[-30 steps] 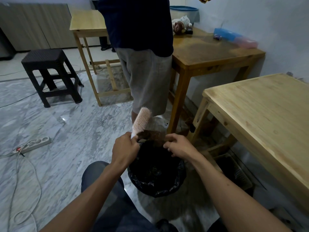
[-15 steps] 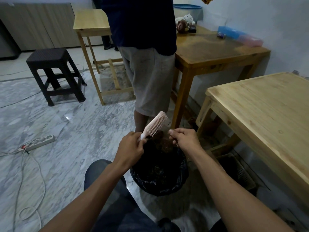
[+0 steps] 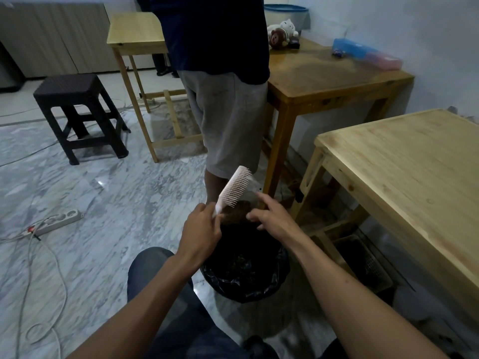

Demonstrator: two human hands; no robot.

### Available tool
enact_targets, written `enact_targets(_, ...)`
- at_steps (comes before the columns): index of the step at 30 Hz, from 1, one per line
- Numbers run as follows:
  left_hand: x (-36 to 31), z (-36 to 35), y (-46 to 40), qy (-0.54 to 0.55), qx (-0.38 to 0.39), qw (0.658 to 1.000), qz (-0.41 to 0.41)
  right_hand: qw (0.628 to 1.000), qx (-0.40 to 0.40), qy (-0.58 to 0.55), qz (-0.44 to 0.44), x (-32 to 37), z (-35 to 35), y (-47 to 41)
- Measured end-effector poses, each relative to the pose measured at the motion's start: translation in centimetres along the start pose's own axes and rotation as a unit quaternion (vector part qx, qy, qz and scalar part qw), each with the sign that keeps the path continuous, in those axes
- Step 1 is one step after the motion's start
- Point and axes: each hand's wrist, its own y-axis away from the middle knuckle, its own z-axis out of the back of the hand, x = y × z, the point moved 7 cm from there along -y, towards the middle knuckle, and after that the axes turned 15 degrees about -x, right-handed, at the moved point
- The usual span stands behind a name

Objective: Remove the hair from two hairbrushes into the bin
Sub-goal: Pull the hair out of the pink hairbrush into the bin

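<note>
My left hand (image 3: 201, 230) grips the handle of a pale pink hairbrush (image 3: 234, 188), which tilts up and to the right with its bristles facing right. A brown clump of hair (image 3: 237, 211) sits between my hands, just below the bristles. My right hand (image 3: 272, 216) pinches this clump with thumb and lower fingers while the index finger sticks out. Both hands hover over a bin lined with a black bag (image 3: 245, 270) on the floor between my knees. I see only one brush.
A person in grey shorts (image 3: 228, 120) stands right behind the bin. A light wooden table (image 3: 414, 172) is at the right, a darker table (image 3: 324, 76) behind it. A black stool (image 3: 77, 112) and a power strip (image 3: 58, 221) with cables are on the marble floor at left.
The brush has swung from upright to a rightward tilt. My right hand has moved up against the bristles and its index finger has opened out. The view shifted slightly.
</note>
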Motion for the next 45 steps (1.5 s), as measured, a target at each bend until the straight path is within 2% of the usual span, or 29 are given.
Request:
enact_targets(3, -0.5, -0.4, 0.5, 0.031, 0.051, 0.997, -0.041, 0.99, 0.04, -0.135, -0.014, 1.4, -0.6, 0.2)
enact_targets(7, -0.6, -1.0, 1.1, 0.06, 0.093, 0.992, -0.058, 0.989, 0.008, -0.145, -0.02, 0.9, -0.3, -0.2)
enact_targets(12, 0.8, -0.7, 0.5, -0.02, 0.057, 0.997, -0.04, 0.994, -0.053, -0.091, -0.028, -0.4, 1.1, 0.2)
enact_targets(18, 2.0, -0.1, 0.4, -0.09, 0.033, 0.995, 0.037, 0.973, -0.124, -0.183, -0.063, -1.2, 2.9, -0.1)
enact_targets(21, 1.6, -0.1, 0.5, -0.086, 0.034, 0.995, 0.038, 0.996, -0.058, -0.041, -0.057, -1.3, 2.1, 0.1)
enact_targets(24, 1.0, 0.2, 0.5, -0.073, 0.024, 0.996, 0.041, 0.986, 0.024, 0.127, -0.106, -2.2, 0.8, 0.1)
enact_targets(26, 0.6, 0.5, 0.5, -0.062, 0.017, 0.997, 0.042, 0.974, 0.015, 0.182, -0.132, -2.2, 0.8, -0.4)
enact_targets(29, 0.4, 0.8, 0.4, -0.057, 0.016, 0.997, 0.041, 0.965, -0.062, 0.241, -0.079, -0.3, 1.7, -1.1)
enact_targets(31, 0.4, 0.9, 0.3, -0.046, 0.02, 0.998, 0.035, 0.978, -0.088, 0.179, -0.061, 0.7, 1.8, -1.3)
enact_targets(34, -0.4, 0.9, 0.4, -0.007, 0.029, 1.0, -0.001, 0.997, -0.029, 0.002, -0.068, 1.1, 0.4, -1.5)
enact_targets(36, -1.0, 1.0, 0.6, 0.018, 0.029, 0.999, -0.022, 0.991, 0.016, -0.109, -0.079, 1.0, -0.5, -1.6)
enact_targets(38, -0.9, 1.0, 0.5, 0.036, 0.027, 0.999, -0.023, 0.979, 0.019, -0.191, -0.072, 1.1, -0.6, -1.3)
enact_targets(41, -0.4, 0.9, 0.3, 0.049, 0.037, 0.998, -0.018, 0.985, -0.04, -0.163, -0.026, 1.0, 0.5, -0.9)
enact_targets(45, 0.4, 1.2, -0.1, 0.003, 0.024, 1.0, -0.001, 0.989, -0.099, -0.107, -0.03, 0.1, 1.9, -1.1)
